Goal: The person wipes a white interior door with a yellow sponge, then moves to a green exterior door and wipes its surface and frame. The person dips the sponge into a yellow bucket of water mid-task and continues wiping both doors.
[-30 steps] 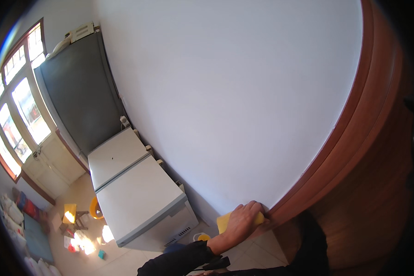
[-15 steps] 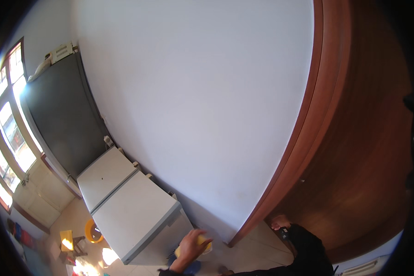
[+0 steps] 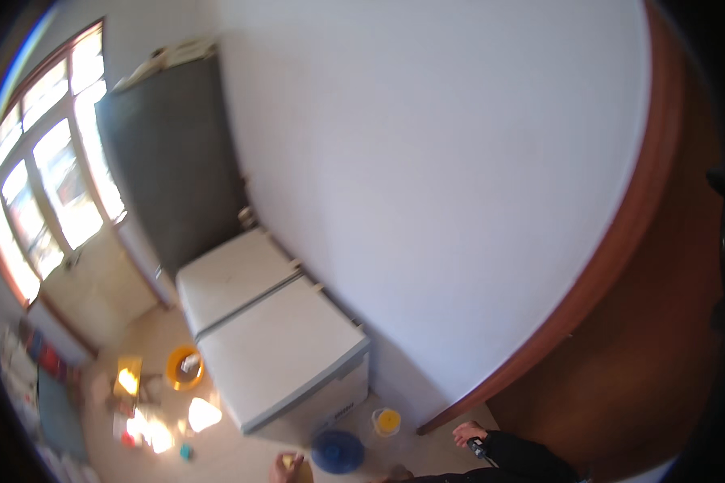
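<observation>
Grasping a yellow sponge (image 3: 304, 473) in the left hand (image 3: 281, 470), bottom edge, left of centre! Right hand (image 3: 469, 435) lower right of centre, can't tell its grip.

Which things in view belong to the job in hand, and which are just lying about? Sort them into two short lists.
In hand or possibly part of the job:
- yellow sponge or cloth, in the left hand
- blue container near that hand, perhaps

Seemingly just about:
- orange basin
- yellow-topped stool
- small teal thing
</observation>
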`<state>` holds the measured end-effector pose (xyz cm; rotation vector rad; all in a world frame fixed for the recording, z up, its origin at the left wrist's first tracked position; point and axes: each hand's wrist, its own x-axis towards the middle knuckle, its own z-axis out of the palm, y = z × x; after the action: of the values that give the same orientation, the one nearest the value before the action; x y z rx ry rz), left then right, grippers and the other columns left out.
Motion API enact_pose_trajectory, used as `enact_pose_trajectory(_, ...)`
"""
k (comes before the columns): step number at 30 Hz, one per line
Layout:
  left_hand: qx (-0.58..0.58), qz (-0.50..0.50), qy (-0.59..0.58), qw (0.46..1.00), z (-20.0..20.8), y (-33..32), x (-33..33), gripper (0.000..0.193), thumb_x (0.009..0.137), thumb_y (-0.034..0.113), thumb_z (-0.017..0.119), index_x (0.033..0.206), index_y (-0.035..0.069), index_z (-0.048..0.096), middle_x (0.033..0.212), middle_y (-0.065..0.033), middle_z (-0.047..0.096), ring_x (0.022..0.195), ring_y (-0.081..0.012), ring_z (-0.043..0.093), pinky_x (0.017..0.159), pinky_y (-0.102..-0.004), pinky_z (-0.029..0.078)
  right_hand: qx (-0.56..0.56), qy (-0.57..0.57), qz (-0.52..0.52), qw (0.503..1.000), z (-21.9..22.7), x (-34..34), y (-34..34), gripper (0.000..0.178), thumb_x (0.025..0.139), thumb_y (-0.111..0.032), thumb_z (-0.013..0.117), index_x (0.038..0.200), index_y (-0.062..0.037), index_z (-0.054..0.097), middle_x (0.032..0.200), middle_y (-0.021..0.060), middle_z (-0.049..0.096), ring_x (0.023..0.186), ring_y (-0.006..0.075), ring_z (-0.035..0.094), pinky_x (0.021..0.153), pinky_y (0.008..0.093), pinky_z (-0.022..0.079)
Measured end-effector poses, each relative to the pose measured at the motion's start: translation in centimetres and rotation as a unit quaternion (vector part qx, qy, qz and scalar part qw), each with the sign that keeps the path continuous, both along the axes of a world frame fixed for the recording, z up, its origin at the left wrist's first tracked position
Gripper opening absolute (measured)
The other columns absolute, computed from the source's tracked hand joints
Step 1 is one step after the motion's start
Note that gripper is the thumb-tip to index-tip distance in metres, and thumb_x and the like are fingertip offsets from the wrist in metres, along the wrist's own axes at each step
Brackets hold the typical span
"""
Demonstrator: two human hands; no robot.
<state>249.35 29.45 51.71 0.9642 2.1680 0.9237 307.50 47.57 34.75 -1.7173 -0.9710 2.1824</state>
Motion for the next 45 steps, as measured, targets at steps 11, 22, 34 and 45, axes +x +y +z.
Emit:
enact_pose_trajectory(11,0.018,0.081,-0.043,0.996,2.1,-5.7,-12.9,0.04,0.094,0.05,0.067,0.111,0.014,0.069,0.107,-0.0144,0.071,0.1,-0.0332,0.068,0.086,-0.0415,0.053,-0.016,-0.175,0.183,0.967,1.5,-22.4,-0.1,0.027,0.101,-0.019,0.061,0.119,0.0006,0.06,0.098,0.0181,0.07,0.076,0.0289,0.073,0.059,0.0422,0.063)
enact_pose_trajectory(22,-0.057,0.326,-0.029,0.943,-3.1,-27.6,-27.6,0.038,0.093,0.05,0.067,0.102,0.013,0.069,0.099,-0.0145,0.071,0.092,-0.0328,0.069,0.08,-0.0431,0.053,0.111,-0.067,0.413,0.901,6.3,-60.2,-5.6,0.024,0.101,-0.016,0.056,0.12,-0.0033,0.065,0.093,0.0069,0.07,0.071,0.0145,0.068,0.059,0.0283,0.055)
enact_pose_trajectory(34,-0.044,0.53,-0.005,0.847,-0.9,-39.6,-26.4,0.045,0.105,0.045,0.048,0.096,0.006,0.067,0.083,-0.0137,0.069,0.082,-0.0319,0.068,0.077,-0.041,0.051,0.113,-0.054,0.536,0.835,1.5,-77.6,-8.1,0.024,0.097,-0.011,0.059,0.117,-0.0002,0.065,0.087,0.0095,0.069,0.067,0.0184,0.067,0.056,0.0318,0.054)
enact_pose_trajectory(45,-0.132,0.529,0.066,0.836,-2.7,-40.2,-38.0,0.04,0.094,0.047,0.066,0.111,0.011,0.063,0.108,-0.0153,0.068,0.102,-0.035,0.064,0.087,-0.0442,0.05,0.069,-0.19,0.532,0.822,-8.0,-82.7,-0.8,0.023,0.098,-0.016,0.06,0.114,-0.0003,0.064,0.087,0.0175,0.07,0.066,0.0294,0.071,0.052,0.0422,0.058)
